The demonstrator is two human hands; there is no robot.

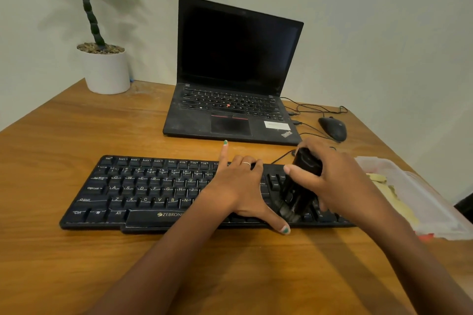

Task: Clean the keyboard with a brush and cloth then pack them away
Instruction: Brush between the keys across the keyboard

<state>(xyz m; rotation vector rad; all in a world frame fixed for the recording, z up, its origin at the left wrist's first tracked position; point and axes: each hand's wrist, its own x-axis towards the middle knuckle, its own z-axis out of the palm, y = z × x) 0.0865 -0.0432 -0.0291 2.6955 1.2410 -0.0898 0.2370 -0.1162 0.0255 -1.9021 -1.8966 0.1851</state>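
Note:
A black keyboard (pixel 143 192) lies across the wooden table in front of me. My left hand (pixel 238 186) rests flat on its middle keys, fingers spread, thumb reaching past the front edge. My right hand (pixel 340 181) grips a black brush (pixel 299 186) by its handle. The brush's bristles touch the keys on the right part of the keyboard. A yellow cloth (pixel 389 189) lies inside a clear plastic container (pixel 435 212) at the right.
An open black laptop (pixel 230 110) stands behind the keyboard. A black mouse (pixel 332 128) with cables sits to its right. A potted plant in a white pot (pixel 106 71) stands at the back left corner. Bare wooden tabletop (pixel 76 263) lies in front.

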